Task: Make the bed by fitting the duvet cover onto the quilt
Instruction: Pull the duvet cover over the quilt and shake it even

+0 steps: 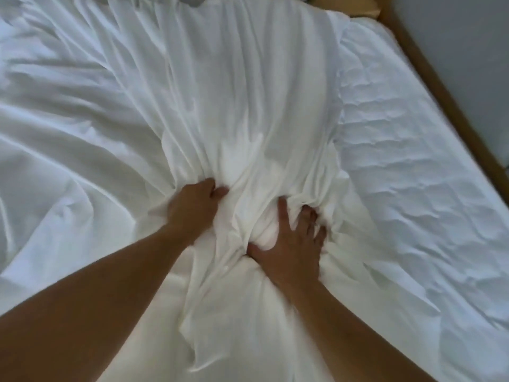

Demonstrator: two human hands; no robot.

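Writing and labels: no brand, tag or lettering can be read on any of the cloth or wood in view.
Count: two hands, one bunched white duvet cover, one quilted white layer, one wooden frame.
Duvet cover (234, 92): thin white cloth, heavily creased, spread over the middle and left of the bed; its folds fan out from the spot where both hands meet it.
Quilt (264, 232): a soft, padded bulge shows under the gathered cloth between the two hands; whether that padding is the quilt itself, I cannot tell for sure.
Left hand (192, 205): fingers curled into a fold of the duvet cover, gripping a gather of it, knuckles up.
Right hand (292, 246): fingers spread and bent, digging into the bunched cloth, thumb hooked under the bulge, so it grasps the cover and the padding beneath.
Hands to each other: near, the bulge lying between them.
Quilted layer (413, 161): white, puckered in rows, lying flat on the right of the bed, beside the edge of the cover.
Bed frame (440, 86): light wood, running along the right side, next to a grey wall (468, 37).
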